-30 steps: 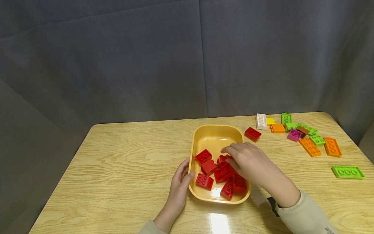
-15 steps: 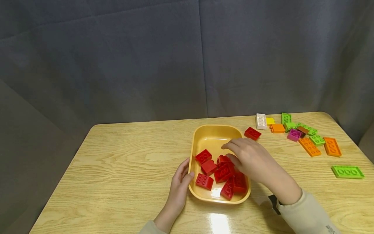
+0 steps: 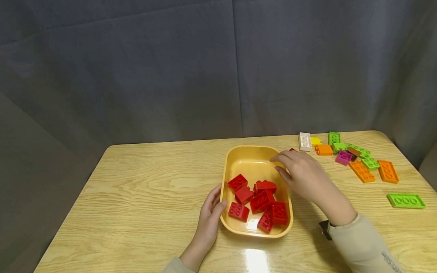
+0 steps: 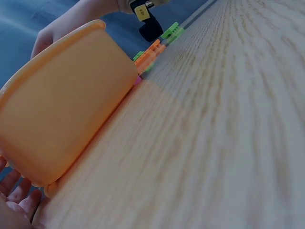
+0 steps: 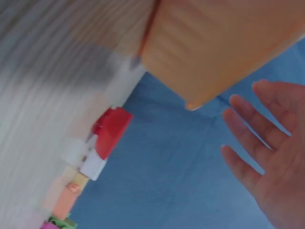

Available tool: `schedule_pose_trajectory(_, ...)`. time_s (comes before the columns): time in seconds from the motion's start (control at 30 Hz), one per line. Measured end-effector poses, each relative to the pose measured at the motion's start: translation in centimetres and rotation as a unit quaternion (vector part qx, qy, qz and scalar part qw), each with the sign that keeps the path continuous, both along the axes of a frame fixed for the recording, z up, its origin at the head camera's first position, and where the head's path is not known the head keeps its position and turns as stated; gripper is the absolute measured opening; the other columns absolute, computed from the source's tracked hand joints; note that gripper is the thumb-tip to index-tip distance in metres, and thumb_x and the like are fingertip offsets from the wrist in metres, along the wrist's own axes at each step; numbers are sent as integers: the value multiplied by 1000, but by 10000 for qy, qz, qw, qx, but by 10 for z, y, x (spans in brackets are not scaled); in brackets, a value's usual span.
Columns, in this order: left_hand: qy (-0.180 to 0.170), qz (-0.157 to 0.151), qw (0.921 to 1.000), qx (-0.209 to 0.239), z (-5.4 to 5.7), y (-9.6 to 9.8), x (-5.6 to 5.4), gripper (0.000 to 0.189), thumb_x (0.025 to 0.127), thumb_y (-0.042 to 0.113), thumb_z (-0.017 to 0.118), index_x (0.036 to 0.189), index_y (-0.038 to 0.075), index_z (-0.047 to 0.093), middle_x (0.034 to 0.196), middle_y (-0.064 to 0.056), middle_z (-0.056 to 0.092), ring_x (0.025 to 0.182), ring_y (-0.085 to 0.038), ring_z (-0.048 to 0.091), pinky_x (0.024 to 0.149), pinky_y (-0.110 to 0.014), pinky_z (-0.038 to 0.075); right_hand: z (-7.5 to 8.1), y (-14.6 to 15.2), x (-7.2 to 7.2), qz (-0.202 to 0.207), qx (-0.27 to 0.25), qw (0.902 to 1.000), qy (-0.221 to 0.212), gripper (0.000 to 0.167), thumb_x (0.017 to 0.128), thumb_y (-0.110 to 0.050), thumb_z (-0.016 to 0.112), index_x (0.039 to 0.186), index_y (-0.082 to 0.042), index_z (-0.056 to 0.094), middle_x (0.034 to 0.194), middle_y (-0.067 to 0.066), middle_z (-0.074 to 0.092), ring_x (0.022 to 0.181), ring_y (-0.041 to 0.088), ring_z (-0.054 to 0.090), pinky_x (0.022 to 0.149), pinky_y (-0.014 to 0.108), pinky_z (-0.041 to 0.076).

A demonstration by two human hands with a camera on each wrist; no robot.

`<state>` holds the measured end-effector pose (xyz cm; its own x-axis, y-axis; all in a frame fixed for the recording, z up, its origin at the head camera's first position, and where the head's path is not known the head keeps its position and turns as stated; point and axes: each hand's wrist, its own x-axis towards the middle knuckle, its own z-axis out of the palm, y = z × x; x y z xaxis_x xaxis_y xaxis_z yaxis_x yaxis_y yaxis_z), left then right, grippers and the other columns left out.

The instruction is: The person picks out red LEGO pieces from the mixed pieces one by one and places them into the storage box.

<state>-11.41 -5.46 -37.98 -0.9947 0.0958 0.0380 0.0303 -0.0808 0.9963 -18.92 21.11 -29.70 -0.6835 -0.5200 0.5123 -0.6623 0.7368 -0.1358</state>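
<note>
A yellow plastic tub (image 3: 250, 170) stands on the wooden table with several red toy bricks (image 3: 262, 201) inside, mostly in its near half. My left hand (image 3: 209, 218) holds the tub's left side, thumb at the rim and fingers along the outer wall. Over the right rim hovers my right hand (image 3: 305, 176), its fingers relaxed and apart with nothing in them, as the right wrist view shows. Just beyond that hand lies a single red brick (image 5: 113, 132) on the table, mostly hidden behind the hand in the head view.
At the back right sit several loose bricks: white (image 3: 305, 141), yellow (image 3: 315, 141), orange (image 3: 324, 150), purple (image 3: 343, 157) and green ones. A flat green brick (image 3: 406, 201) lies nearer the right edge. A grey curtain (image 3: 170, 76) hangs behind the table.
My right hand has lifted from over the bricks in the tub and moved right and away from me, now covering most of the loose red brick. My left hand stays put.
</note>
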Motion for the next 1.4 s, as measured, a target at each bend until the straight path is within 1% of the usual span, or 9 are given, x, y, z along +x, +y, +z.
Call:
schedule_pose_trajectory(0.13,-5,28,10000,-2,0,0,0,51,101,13,48,150,3,37,152,-18,40,139,-33,39,107,-27,40,-3,5,-5,-209,-48,9998,-6,24,81,-3,78,104,-4,70,102,12,69,96,34,64,89,52,51)
schedule_pose_trajectory(0.3,-24,47,10000,5,0,0,0,51,101,13,49,150,3,38,152,-18,41,139,-33,39,107,-27,40,-4,10,-9,-336,-72,9994,-33,23,82,-4,76,104,-3,71,103,12,70,97,35,64,89,52,50)
schedule_pose_trajectory(0.57,8,19,10000,-15,1,0,-1,51,101,12,48,150,3,37,151,-19,41,138,-34,40,106,-26,40,0,18,-10,-581,-102,9972,-469,25,85,-7,74,109,-3,70,108,14,69,101,37,64,90,55,51)
schedule_pose_trajectory(0.67,9,4,10000,-26,1,-1,-1,51,101,12,47,150,3,37,151,-18,40,138,-33,39,107,-27,40,-1,21,-12,-672,-77,9959,-596,24,86,-8,74,109,-3,70,107,14,69,100,36,64,89,54,51)
schedule_pose_trajectory(0.73,5,-6,10000,-26,1,-1,0,51,101,12,47,150,3,36,152,-19,40,139,-33,39,107,-28,40,-3,24,-13,-697,-95,9956,-625,23,87,-7,74,109,-3,70,106,13,69,100,36,64,89,54,51)
schedule_pose_trajectory(0.93,-26,-22,10000,-45,1,-1,0,51,101,13,46,151,3,36,152,-19,40,138,-34,39,106,-27,41,-9,30,-18,-675,-216,9961,-527,20,85,-4,74,104,-2,70,104,15,68,99,38,62,90,54,50)
schedule_pose_trajectory(1.1,-8,-64,10000,-35,0,-1,0,52,102,14,47,151,3,36,152,-19,39,138,-34,39,107,-28,40,-11,36,-22,-670,-274,9956,-594,20,84,-4,75,103,-2,69,104,14,67,98,37,62,87,54,50)
schedule_pose_trajectory(1.23,13,-60,10000,-44,0,-1,-1,52,101,14,48,151,3,36,152,-19,39,139,-34,39,107,-29,40,-9,40,-26,-733,-291,9939,-768,19,86,-5,74,104,-3,69,106,15,67,100,38,62,88,55,50)
schedule_pose_trajectory(1.4,-3,7,10000,-80,0,-1,0,51,101,13,48,150,3,37,151,-19,40,138,-34,40,107,-29,40,-6,44,-28,-978,-167,9869,-1271,26,88,-8,72,112,0,67,115,21,64,108,43,59,92,59,47)
